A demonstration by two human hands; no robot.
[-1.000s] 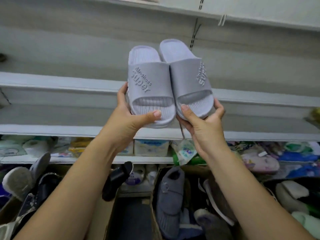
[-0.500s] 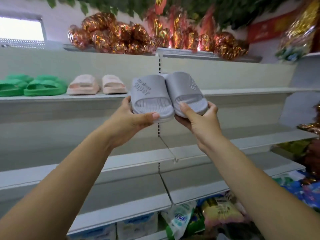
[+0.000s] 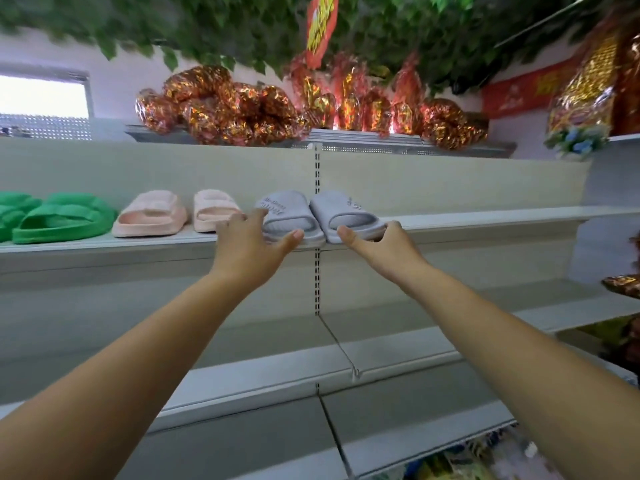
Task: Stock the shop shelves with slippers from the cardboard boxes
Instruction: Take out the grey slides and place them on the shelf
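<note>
1. Two grey slippers, head view: left grey slipper [image 3: 287,211] and right grey slipper [image 3: 346,211]. They sit side by side and touching on the upper shelf [image 3: 485,216], toe ends toward the fingers, with raised lettering on each strap.
2. Left hand [image 3: 247,244]: the thumb lies along the toe end of the left grey slipper and the fingers curl over its outer side. The slipper is gripped between them.
3. Right hand [image 3: 384,247]: the thumb is at the toe end of the right grey slipper and the fingers wrap round its outer edge. The slipper is gripped likewise.
4. One pink pair [image 3: 152,213]: same shelf, just beyond the left hand's fingers. The nearer slipper is partly hidden behind them.
5. One green pair [image 3: 65,216]: same shelf, out past the pink pair, cut by the picture's edge.
6. Slotted upright [image 3: 317,168]: rises between the two thumbs, behind the grey pair.
7. Foil-wrapped bundles [image 3: 225,109], red and gold: on the top ledge, well above the fingers.
8. Green leaves [image 3: 207,26]: overhead, blurred.
9. Lower shelves [image 3: 263,372], pale metal: below both wrists and forearms.
</note>
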